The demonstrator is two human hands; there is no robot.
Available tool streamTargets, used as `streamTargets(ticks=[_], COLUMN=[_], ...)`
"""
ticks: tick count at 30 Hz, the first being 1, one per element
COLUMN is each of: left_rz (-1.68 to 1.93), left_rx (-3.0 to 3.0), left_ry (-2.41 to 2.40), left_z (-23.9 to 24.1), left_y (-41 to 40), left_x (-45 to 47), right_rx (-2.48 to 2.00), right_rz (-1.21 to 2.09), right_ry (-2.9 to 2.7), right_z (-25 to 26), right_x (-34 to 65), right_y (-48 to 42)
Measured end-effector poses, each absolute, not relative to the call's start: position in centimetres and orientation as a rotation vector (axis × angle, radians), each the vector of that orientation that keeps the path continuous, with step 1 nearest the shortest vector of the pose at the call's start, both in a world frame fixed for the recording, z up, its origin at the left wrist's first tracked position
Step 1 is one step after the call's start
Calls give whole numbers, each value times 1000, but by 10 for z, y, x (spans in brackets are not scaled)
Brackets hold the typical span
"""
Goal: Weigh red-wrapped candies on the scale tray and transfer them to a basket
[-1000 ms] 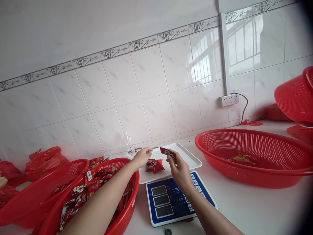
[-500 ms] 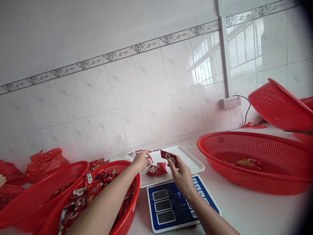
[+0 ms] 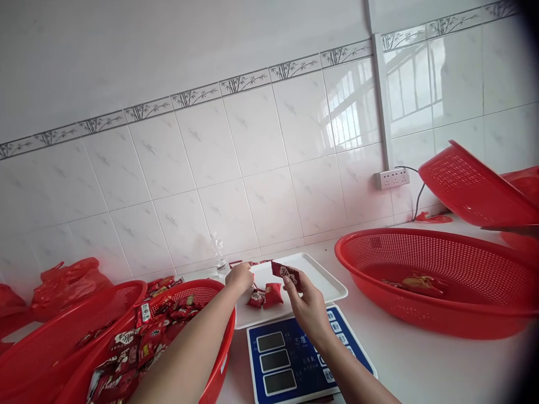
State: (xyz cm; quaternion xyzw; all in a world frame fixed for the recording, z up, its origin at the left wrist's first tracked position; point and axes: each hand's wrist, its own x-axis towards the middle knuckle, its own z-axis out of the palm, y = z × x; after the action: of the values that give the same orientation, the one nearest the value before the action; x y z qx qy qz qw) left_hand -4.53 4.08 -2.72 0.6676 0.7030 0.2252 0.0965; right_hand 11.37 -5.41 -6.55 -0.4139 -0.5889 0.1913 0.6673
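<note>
My right hand [image 3: 310,306] pinches a dark red printed packet [image 3: 283,271] between thumb and fingers, over the white tray of the scale. My left hand [image 3: 240,279] is closed at the tray's left side, its fingers mostly turned away. Only a sliver of a red packet shows at its fingertips. Between the hands, two small red packets [image 3: 273,295] lie side by side on the white tray [image 3: 324,275]. In front of the tray is the scale's blue panel [image 3: 303,359], partly covered by my right forearm.
At left, a red basket [image 3: 225,359] holds many red packets, with another red basket [image 3: 33,370] beside it. On the right stands a wide red basket [image 3: 421,320] with a few packets inside. A clear plastic bottle [image 3: 219,258] stands behind the tray. A power socket [image 3: 392,179] is on the wall.
My left hand has turned slightly, so the packet at its fingertips shows less. My right hand keeps its packet nearly in place. The whole view has shifted a little.
</note>
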Motion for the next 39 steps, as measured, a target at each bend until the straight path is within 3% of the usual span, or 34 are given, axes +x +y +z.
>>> streamTargets(ticks=[11,14,19,30,33,39], left_rz=[781,891,743,903,766,38], left_rx=[1741,1539,1451,1629,1640,1885], left_ry=[1638,1414,1140,1397,1491,1721], left_z=[-4,7,9,19,12,-10], left_y=[21,-3,-44,-54,-47,-39], left_x=[-49,-53,-48,-98,-132,-164], right_rx=[-924,-851,-761,-837,-881,-909], right_rz=[408,293,53,160,206,217], right_ry=[-1372,-1457,-1663,-1636,-1599,-1598], right_z=[-63,-68,-79,-72,-71,-72], right_x=[113,110,102,107,106,103], right_y=[-57,-56,-55,-62,-64,-64])
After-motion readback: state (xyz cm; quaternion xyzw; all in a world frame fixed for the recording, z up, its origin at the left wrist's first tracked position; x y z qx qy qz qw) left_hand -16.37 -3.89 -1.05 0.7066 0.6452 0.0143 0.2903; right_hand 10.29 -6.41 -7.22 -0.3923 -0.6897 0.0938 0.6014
